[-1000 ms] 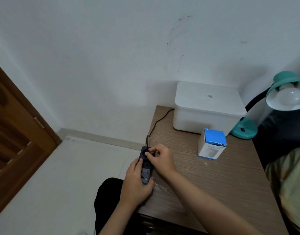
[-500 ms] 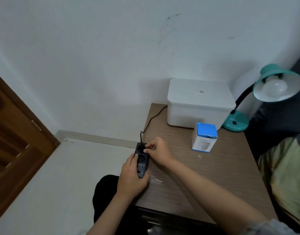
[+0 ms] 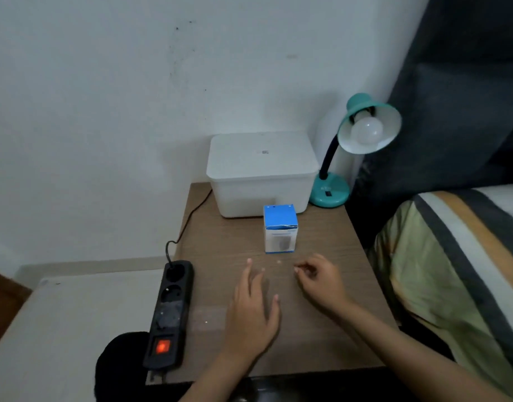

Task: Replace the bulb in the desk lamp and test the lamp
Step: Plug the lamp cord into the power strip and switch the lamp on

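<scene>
A teal desk lamp stands at the table's back right, its shade tilted toward me with a white bulb inside, unlit. A blue and white bulb box stands upright mid-table. A black power strip lies along the left edge, its red switch glowing and a black cord plugged into its far socket. My left hand hovers flat over the table, fingers apart, holding nothing. My right hand is loosely curled beside it, holding nothing that I can see.
A white lidded plastic box sits at the back against the wall, left of the lamp. A bed with a striped cover borders the wooden table on the right. White floor lies to the left.
Both hands have let go of the power strip and moved right to the table's middle. The strip now lies alone. The view has swung right, showing the whole lamp.
</scene>
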The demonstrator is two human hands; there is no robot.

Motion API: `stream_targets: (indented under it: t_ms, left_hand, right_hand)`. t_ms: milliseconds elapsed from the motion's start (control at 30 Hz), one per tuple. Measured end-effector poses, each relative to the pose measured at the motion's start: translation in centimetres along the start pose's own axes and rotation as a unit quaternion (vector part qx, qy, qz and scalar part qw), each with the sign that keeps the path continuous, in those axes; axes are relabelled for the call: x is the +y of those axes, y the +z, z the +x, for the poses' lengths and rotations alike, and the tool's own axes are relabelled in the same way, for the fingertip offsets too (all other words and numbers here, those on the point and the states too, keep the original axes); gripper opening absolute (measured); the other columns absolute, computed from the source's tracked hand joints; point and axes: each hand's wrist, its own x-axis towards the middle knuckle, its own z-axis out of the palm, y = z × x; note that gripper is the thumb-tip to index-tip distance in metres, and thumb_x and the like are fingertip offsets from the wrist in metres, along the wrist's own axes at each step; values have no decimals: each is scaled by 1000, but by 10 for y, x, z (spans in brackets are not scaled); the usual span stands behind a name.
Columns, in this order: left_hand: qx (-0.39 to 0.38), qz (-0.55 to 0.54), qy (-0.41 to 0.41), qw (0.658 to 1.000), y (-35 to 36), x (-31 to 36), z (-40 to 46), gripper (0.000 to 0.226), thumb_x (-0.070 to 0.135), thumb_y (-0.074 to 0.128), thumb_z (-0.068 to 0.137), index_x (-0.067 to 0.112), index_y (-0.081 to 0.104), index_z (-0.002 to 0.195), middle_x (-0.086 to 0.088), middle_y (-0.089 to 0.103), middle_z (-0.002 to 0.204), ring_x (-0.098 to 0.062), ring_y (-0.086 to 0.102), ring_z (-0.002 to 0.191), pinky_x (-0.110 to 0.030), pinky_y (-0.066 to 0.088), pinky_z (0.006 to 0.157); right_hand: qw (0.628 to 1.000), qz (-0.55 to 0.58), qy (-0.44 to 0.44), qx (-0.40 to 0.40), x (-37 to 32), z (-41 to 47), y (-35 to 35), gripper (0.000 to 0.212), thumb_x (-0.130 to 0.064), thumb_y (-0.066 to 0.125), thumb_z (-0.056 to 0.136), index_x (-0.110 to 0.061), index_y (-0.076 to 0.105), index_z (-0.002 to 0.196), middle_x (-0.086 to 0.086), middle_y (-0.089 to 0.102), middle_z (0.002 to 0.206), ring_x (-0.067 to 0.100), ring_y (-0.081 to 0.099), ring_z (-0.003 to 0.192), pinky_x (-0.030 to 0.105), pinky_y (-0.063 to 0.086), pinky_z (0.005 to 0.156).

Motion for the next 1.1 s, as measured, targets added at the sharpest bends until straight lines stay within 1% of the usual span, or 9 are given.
stream_targets:
  t_ms: [100,167,233,333,467,567,700,867,1100]
  left_hand:
    - [-75,0,35,997,32,15,16,46,36,50,85,17,46,127,-7,44,140,-18,42,125,-31,39,104]
    - [-118,14,48,992,52,17,29,46,38,49,85,15,49,124,-8,47,136,-23,46,122,-41,43,101]
    - [-146,61,51,986,65,16,41,50,44,46,84,15,48,125,-8,47,136,-26,48,119,-42,42,100]
    - [-163,109,59,979,75,13,48,56,50,40,84,19,44,131,-5,39,143,-24,40,128,-42,28,109]
    - [-175,110,59,977,78,12,50,61,52,34,86,25,30,140,4,17,155,-13,11,143,-41,3,112]
    - [-179,111,54,976,77,13,51,63,54,30,87,26,24,143,8,9,157,-9,1,143,-40,-2,112]
    - [-183,110,41,976,79,13,53,62,55,31,85,29,25,141,9,11,156,-9,2,143,-40,-2,112]
    - [-178,108,39,977,80,12,52,61,56,31,84,30,27,139,10,14,155,-9,5,143,-37,-3,111]
    - [-177,103,38,978,82,10,53,59,55,36,84,31,28,138,11,15,154,-9,7,142,-39,-1,112]
  right_hand:
    - [998,-25,7,58,22,22,-26,8,-13,67,82,-10,72,88,-10,54,74,2,52,65,21,42,66]
    - [996,-39,16,79,34,41,-37,14,-13,66,82,-7,70,93,2,61,86,12,59,75,25,48,73]
    - [994,-51,19,98,46,61,-43,21,-14,64,82,-5,68,100,8,63,96,20,63,85,27,49,80]
    - [992,-59,24,112,56,91,-46,31,-13,62,83,-4,63,112,13,63,110,25,60,102,27,44,92]
    - [994,-55,34,93,62,129,-45,48,-14,57,87,-5,47,133,16,48,141,29,41,133,33,30,111]
    - [993,-63,26,100,65,154,-44,54,-14,57,88,-7,40,139,16,39,148,29,31,140,37,23,117]
    - [993,-83,34,81,69,169,-38,54,-16,55,90,-11,37,141,14,35,151,30,22,144,49,21,118]
    - [993,-74,20,86,79,167,-30,53,-11,52,92,-12,36,142,11,28,155,27,12,147,38,9,118]
    - [994,-40,17,105,78,168,-29,50,-9,53,92,-10,39,139,10,30,154,25,12,147,26,10,114]
